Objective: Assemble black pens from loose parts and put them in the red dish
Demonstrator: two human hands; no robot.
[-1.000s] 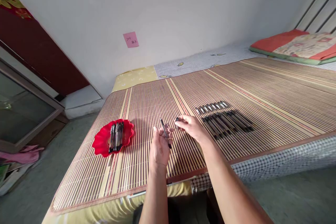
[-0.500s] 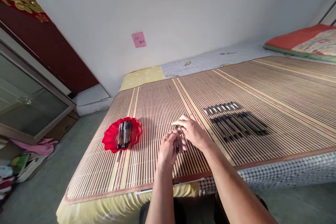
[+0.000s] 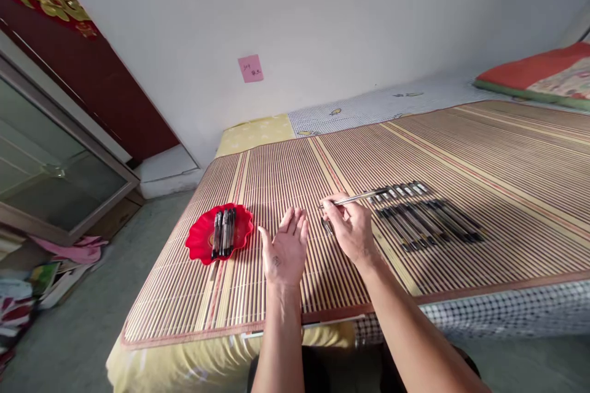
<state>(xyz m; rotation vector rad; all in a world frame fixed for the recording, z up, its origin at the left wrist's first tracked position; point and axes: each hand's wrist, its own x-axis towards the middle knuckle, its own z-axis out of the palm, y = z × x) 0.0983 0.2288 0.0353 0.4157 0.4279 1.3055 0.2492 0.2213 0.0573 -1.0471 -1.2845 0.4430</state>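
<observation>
My left hand (image 3: 286, 255) lies palm up with its fingers stretched out, holding nothing; a small dark mark shows on its palm. In my right hand (image 3: 353, 227) is a slim pen (image 3: 362, 196), pinched near its left end, its barrel slanting up to the right. A short dark piece, like a pen cap (image 3: 326, 225), is just left of the right hand; whether it rests on the mat I cannot tell. To the right, a row of pen caps (image 3: 400, 191) lies above a row of dark pens (image 3: 428, 224). Several pens (image 3: 224, 233) lie in a red scalloped dish (image 3: 198, 236) on the left.
A striped bamboo mat (image 3: 276, 181) covers the bed, whose front edge is close to my body. Folded bedding (image 3: 530, 77) lies at the far right. A pink note (image 3: 250, 68) is stuck on the wall. A glass-fronted cabinet (image 3: 55, 159) stands at the left.
My hands were together around a pen and have moved apart. The left hand has opened and turned palm up; the right has taken the pen, which now slants to the right.
</observation>
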